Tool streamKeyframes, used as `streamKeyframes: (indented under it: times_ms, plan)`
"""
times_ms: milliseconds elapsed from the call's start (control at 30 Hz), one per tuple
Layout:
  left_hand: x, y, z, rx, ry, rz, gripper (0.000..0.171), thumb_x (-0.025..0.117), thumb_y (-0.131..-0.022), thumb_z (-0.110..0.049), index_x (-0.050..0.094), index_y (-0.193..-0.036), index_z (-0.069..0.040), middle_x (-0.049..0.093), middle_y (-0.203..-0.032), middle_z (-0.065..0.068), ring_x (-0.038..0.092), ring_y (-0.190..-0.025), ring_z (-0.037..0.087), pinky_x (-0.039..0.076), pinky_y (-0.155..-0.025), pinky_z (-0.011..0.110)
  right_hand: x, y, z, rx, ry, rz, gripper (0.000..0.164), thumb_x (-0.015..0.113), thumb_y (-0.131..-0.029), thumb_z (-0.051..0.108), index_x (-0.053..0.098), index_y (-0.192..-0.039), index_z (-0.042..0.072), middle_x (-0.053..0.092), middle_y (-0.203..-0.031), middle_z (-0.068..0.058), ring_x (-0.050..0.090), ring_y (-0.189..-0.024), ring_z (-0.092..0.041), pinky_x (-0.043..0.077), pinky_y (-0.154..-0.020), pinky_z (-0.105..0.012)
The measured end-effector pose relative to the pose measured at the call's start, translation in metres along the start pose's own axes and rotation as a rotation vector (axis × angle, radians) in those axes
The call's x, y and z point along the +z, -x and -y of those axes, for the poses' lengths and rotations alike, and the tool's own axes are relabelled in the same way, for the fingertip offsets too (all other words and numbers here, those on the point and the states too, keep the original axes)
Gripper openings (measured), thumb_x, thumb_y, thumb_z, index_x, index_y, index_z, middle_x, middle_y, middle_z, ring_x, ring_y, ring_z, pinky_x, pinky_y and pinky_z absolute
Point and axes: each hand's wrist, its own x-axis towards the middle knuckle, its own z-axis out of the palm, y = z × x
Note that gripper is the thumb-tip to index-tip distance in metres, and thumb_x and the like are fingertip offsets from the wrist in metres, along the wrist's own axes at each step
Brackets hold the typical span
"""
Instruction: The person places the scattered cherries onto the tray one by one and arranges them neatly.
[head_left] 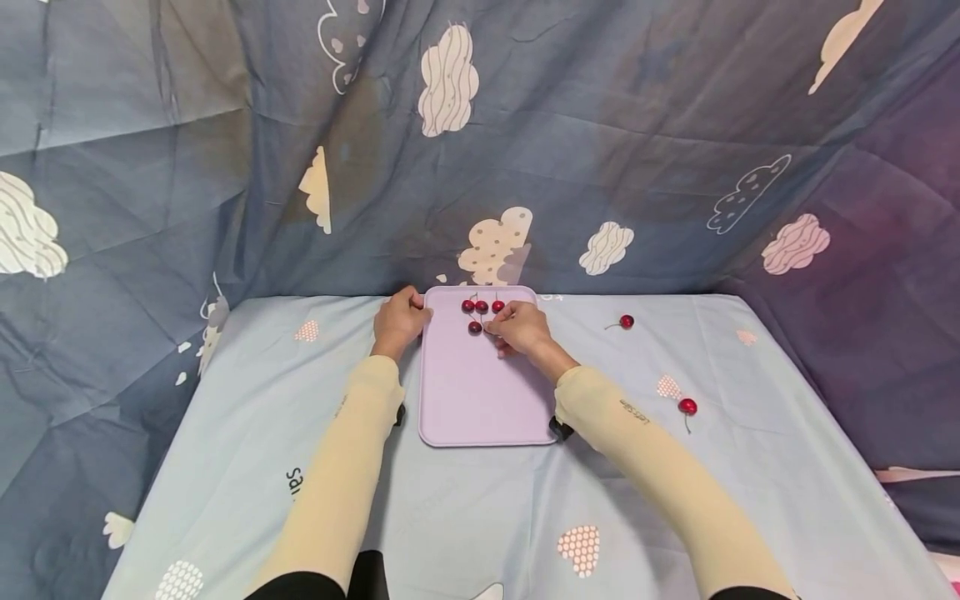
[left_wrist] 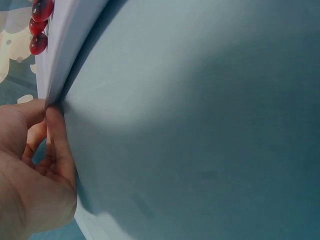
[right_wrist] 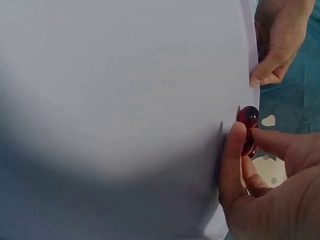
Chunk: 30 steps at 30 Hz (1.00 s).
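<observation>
While the tray [head_left: 480, 400] is pinched by the left hand [head_left: 400, 319], the right hand's [head_left: 522, 329] hold can't be told. Light, slick cherries [head_left: 475, 328] are probably best held by stems [head_left: 687, 423].

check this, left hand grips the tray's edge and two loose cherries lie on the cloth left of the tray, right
The side is wrong: the two loose cherries lie on the cloth right of the tray, as the head view shows. The left hand does grip the tray's edge.
</observation>
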Motion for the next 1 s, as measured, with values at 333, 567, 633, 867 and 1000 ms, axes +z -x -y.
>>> streamKeyframes:
  times_ms: [333,567,633,867,1000]
  plan:
    - [-0.002,0.004,0.0,0.047,0.005,-0.013,0.016,0.069,-0.098,-0.026,0.062,-0.101,-0.013,0.07,-0.099,0.01,0.065,-0.093,0.03,0.048,-0.091,0.045,0.002,-0.004,-0.001,-0.013,0.023,0.01,0.024,0.083,-0.092,0.021,0.066,-0.095,0.005,0.066,-0.076,-0.006,0.063,-0.053,-0.01,0.061,-0.056,-0.031]
    - [-0.001,-0.001,0.0,0.021,-0.006,0.005,0.016,0.068,-0.099,-0.027,0.062,-0.103,-0.013,0.069,-0.099,0.01,0.065,-0.095,0.031,0.047,-0.093,0.045,0.001,-0.003,-0.002,-0.031,0.028,0.011,0.026,0.085,-0.09,0.024,0.067,-0.095,0.006,0.065,-0.077,-0.006,0.064,-0.052,-0.011,0.06,-0.056,-0.03]
    - [-0.001,0.0,-0.001,0.017,-0.003,0.006,0.016,0.068,-0.099,-0.027,0.061,-0.103,-0.012,0.068,-0.098,0.01,0.065,-0.095,0.031,0.047,-0.093,0.045,0.001,-0.003,-0.002,-0.033,0.023,0.008,0.027,0.085,-0.09,0.025,0.067,-0.095,0.006,0.066,-0.078,-0.007,0.065,-0.052,-0.011,0.06,-0.056,-0.03]
    - [-0.001,0.004,-0.003,0.021,0.004,-0.001,0.016,0.068,-0.1,-0.027,0.06,-0.102,-0.012,0.067,-0.097,0.01,0.064,-0.095,0.03,0.046,-0.093,0.044,-0.002,0.001,-0.004,-0.031,0.032,0.003,0.033,0.073,-0.099,0.04,0.064,-0.097,0.008,0.067,-0.086,-0.008,0.069,-0.062,-0.013,0.061,-0.06,-0.03]
    - [-0.001,0.004,-0.002,0.02,-0.01,-0.002,0.016,0.067,-0.1,-0.027,0.06,-0.103,-0.013,0.068,-0.098,0.01,0.064,-0.095,0.03,0.047,-0.093,0.044,-0.011,0.013,-0.007,-0.097,0.082,0.004,0.036,0.064,-0.102,0.047,0.065,-0.103,0.011,0.069,-0.097,-0.008,0.065,-0.074,-0.015,0.055,-0.068,-0.028]
